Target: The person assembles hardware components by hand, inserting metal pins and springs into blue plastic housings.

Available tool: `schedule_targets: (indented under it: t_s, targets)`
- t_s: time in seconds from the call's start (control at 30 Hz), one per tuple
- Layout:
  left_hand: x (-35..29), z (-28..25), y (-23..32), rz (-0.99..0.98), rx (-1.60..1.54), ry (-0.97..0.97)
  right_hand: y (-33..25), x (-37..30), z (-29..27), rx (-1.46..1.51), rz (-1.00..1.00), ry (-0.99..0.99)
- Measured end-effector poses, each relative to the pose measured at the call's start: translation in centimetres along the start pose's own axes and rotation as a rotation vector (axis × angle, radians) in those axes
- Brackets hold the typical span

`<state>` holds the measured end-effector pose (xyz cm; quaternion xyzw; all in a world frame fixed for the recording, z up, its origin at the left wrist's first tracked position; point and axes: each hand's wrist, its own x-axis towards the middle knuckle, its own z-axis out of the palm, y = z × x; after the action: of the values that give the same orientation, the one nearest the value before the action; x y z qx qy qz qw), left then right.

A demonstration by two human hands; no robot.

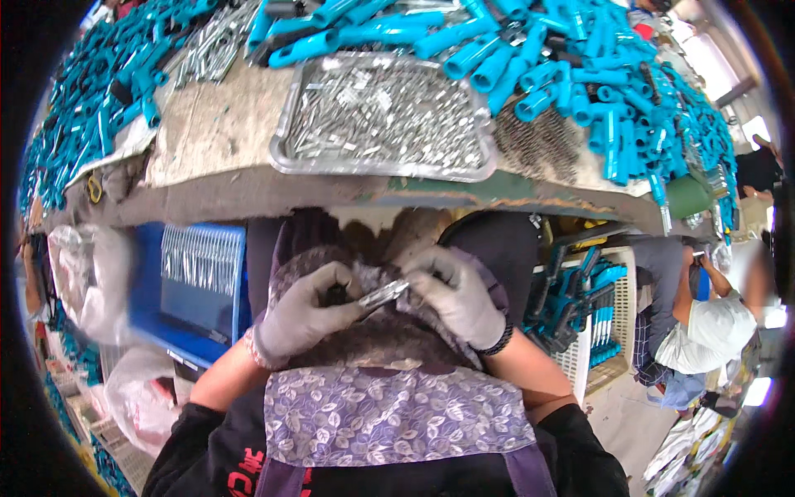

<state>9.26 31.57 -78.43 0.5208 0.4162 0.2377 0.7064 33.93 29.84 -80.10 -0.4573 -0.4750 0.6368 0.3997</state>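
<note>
Both my hands wear grey gloves and meet above my lap, below the table's front edge. My left hand (308, 311) is closed, its thumb and fingers pinching one end of a small shiny metal part (383, 295). At the part's other end, my right hand (454, 296) has its fingertips closed on it. The part lies slightly tilted between them, and its exact kind is too blurred to tell. A dark cloth (364, 333) covers my lap under the hands.
A clear plastic tray (381, 168) of small metal pieces stands on the table. Turquoise handles (580, 91) pile around it. At my left is a blue bin (189, 319) with metal parts; at my right, a cream crate (627, 286) of turquoise-and-black tools. Another person (704, 335) sits far right.
</note>
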Motion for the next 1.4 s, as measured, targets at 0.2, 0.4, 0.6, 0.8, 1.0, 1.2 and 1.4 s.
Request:
schedule_targets:
  t_s: [0.2,0.4,0.6,0.8,1.0,1.2,1.4]
  targets:
    - [-0.2,-1.0,0.1,-0.06,-0.087,-0.022,-5.1,2.0,-3.7,-0.753,-0.498,0.253]
    - [-0.1,-2.1,-0.5,-0.132,-0.135,0.019,-15.1,10.5,-16.0,-1.578,-0.725,0.722]
    - [-0.7,-3.0,-0.9,-0.081,-0.101,-0.035,-16.4,13.2,-20.8,-2.011,-0.537,0.381]
    - [-1.3,-3.1,-1.7,-0.008,-0.269,-0.137,-17.9,10.8,-19.6,-1.755,-0.778,0.461]
    - [-1.1,-3.4,-0.7,0.024,-0.181,-0.11,-16.1,7.6,-15.2,-1.059,-0.671,0.488]
    - [-0.7,-3.3,-2.7,0.235,-0.089,-0.087,-12.2,3.0,-6.8,-0.355,-0.284,0.397]
    - [-2.5,-3.2,-2.5,0.331,-0.161,0.028,-9.0,0.2,-3.3,-0.126,-0.216,0.183]
